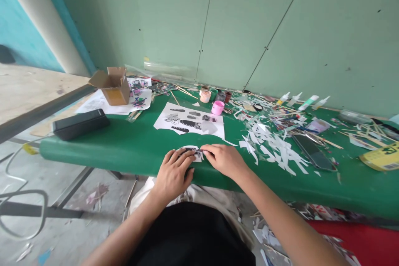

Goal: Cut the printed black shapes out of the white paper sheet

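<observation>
A small paper cutout [192, 152] with a black printed shape lies at the near edge of the green table [131, 145]. My left hand [173, 171] rests on its left part, fingers laid down and close together. My right hand [222, 158] pinches its right end between thumb and fingertips. Just beyond the hands lies a white printed sheet [189, 124] with several black shapes on it.
A pink paint pot [217, 107] and other small pots stand behind the sheet. White paper scraps [274, 147], thin sticks, a phone [313, 151] and glue tubes [307, 102] cover the right side. A cardboard box [114, 87] and a black case [80, 123] sit at left.
</observation>
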`<action>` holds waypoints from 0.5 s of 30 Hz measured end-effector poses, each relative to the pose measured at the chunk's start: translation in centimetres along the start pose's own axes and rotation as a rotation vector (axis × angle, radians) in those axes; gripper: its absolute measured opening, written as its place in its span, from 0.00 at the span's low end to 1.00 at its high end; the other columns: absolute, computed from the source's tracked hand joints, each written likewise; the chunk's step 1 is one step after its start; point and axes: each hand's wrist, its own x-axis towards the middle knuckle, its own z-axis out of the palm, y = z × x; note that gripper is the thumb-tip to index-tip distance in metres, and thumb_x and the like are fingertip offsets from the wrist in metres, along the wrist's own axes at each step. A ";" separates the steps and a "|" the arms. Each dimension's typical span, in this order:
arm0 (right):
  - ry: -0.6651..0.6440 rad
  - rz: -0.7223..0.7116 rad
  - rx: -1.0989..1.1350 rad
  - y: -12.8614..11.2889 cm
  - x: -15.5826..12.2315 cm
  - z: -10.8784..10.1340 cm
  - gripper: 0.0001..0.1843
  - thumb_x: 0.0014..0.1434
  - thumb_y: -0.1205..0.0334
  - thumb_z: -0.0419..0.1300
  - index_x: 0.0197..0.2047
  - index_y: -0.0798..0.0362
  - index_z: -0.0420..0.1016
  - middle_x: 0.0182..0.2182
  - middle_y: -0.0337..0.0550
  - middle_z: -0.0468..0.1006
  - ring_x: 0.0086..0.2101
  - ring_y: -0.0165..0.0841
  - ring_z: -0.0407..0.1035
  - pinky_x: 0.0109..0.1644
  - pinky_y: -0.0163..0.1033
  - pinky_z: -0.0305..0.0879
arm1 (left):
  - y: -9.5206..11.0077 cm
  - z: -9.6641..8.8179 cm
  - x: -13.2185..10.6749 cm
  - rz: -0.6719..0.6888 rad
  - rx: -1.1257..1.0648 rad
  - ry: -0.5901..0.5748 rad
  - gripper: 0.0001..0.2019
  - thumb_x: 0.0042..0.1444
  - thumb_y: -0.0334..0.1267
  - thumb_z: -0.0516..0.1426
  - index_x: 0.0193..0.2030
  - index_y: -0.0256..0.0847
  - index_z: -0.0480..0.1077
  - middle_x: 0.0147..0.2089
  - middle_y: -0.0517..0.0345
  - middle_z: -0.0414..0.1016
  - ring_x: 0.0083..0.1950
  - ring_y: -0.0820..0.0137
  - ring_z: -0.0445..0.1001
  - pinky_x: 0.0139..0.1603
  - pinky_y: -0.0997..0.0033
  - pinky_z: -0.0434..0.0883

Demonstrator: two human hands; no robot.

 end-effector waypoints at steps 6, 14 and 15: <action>0.030 0.000 -0.002 0.2 0.0 0.4 0.17 0.67 0.59 0.49 0.50 0.43 0.77 0.39 0.38 0.83 0.35 0.32 0.76 0.31 0.34 0.60 | 0.1 0.4 -0.4 -0.020 -0.013 0.006 0.15 0.63 0.34 0.50 0.55 0.46 0.69 0.60 0.60 0.73 0.64 0.61 0.66 0.68 0.52 0.54; 0.037 0.002 0.004 0.3 -0.3 0.7 0.16 0.67 0.58 0.49 0.49 0.42 0.78 0.38 0.37 0.83 0.34 0.33 0.76 0.29 0.34 0.56 | 0.1 0.3 -0.4 -0.042 -0.039 -0.004 0.12 0.62 0.33 0.50 0.50 0.45 0.69 0.60 0.60 0.73 0.65 0.62 0.65 0.67 0.54 0.56; 0.037 0.000 0.004 0.3 -0.2 0.7 0.16 0.67 0.59 0.49 0.48 0.42 0.78 0.38 0.37 0.83 0.34 0.33 0.76 0.29 0.34 0.56 | 0.1 0.3 -0.4 -0.042 -0.039 -0.001 0.12 0.62 0.33 0.50 0.50 0.45 0.69 0.60 0.60 0.73 0.65 0.62 0.65 0.67 0.54 0.56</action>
